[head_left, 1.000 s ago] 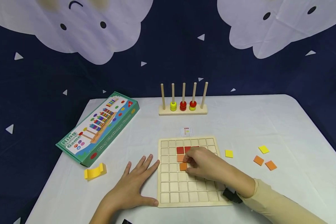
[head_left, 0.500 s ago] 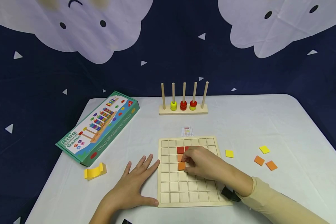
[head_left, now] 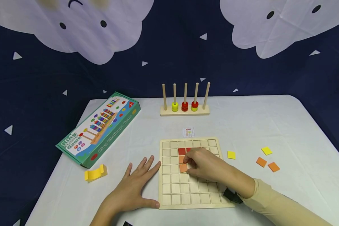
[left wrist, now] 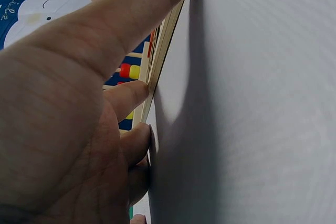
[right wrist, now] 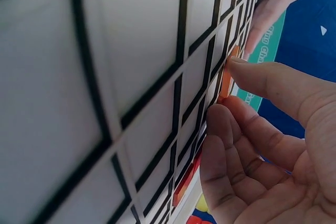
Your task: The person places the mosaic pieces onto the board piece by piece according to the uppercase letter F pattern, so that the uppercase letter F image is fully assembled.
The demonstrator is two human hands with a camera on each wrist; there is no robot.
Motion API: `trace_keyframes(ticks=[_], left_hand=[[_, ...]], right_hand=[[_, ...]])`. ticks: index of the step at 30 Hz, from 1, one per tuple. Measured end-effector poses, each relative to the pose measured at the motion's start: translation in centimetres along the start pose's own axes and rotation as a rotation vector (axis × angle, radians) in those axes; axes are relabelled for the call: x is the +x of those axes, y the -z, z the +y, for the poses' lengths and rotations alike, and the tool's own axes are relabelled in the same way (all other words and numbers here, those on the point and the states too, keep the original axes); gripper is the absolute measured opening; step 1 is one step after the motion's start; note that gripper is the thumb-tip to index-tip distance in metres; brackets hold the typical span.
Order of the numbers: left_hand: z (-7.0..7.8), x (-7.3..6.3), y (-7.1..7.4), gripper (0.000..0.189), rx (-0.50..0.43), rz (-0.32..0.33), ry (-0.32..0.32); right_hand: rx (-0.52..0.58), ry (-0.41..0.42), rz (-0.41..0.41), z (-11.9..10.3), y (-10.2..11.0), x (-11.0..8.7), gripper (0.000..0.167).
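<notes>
A square wooden grid board lies flat on the table. Over it, my right hand pinches an orange tile between thumb and index finger, at a cell in the third column. The right wrist view shows the thumb against that orange tile, its other fingers curled loosely. One cell farther back sits another orange tile, and behind it is a row of red tiles, partly hidden by the hand. Spread on the tablecloth, my left hand touches the board's left edge with its index finger and thumb.
Right of the board lie a yellow tile, another yellow tile and two orange tiles. A small pattern card and a peg rack with rings stand behind. On the left are a green game box and a yellow curved block.
The pinched orange tile has shifted slightly left and now lies level in its cell, with the right hand moving slightly along. The left hand stays in place.
</notes>
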State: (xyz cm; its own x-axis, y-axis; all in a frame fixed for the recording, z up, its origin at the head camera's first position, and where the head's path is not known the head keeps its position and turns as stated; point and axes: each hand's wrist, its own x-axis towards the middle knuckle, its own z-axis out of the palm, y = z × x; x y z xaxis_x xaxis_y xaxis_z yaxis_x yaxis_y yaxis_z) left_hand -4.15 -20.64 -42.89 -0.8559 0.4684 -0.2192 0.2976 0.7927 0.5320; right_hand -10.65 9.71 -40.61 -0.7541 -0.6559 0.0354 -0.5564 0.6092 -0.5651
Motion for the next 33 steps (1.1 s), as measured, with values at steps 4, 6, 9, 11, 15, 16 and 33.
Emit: trace_keyframes(ticks=[4,6,9,11,15,16,33], left_hand=[[0.01,-0.03,-0.01,0.121,-0.003,0.002,-0.001],[0.02,-0.05,-0.02,0.121,-0.001,0.004,-0.002],[0.04,-0.07,-0.04,0.121,0.005,0.006,-0.002],[0.05,-0.09,-0.05,0.121,0.007,0.008,-0.003],[0.05,-0.11,-0.1,0.121,0.005,0.009,-0.003],[0.04,-0.12,-0.11,0.121,0.003,0.009,-0.004],[0.02,-0.09,-0.16,0.121,-0.002,0.004,0.004]], right_hand=[[0.004,0.0,0.003,-0.05,0.06,-0.08,0.016],[0.009,-0.001,0.002,-0.06,0.06,-0.11,0.015],[0.015,-0.003,0.001,-0.04,0.01,-0.14,0.015],[0.016,-0.005,0.0,-0.02,-0.03,-0.14,0.015],[0.017,-0.005,0.0,0.04,-0.1,-0.11,0.015],[0.018,-0.005,0.0,0.05,-0.12,-0.11,0.015],[0.026,-0.013,0.004,0.11,-0.16,-0.24,0.016]])
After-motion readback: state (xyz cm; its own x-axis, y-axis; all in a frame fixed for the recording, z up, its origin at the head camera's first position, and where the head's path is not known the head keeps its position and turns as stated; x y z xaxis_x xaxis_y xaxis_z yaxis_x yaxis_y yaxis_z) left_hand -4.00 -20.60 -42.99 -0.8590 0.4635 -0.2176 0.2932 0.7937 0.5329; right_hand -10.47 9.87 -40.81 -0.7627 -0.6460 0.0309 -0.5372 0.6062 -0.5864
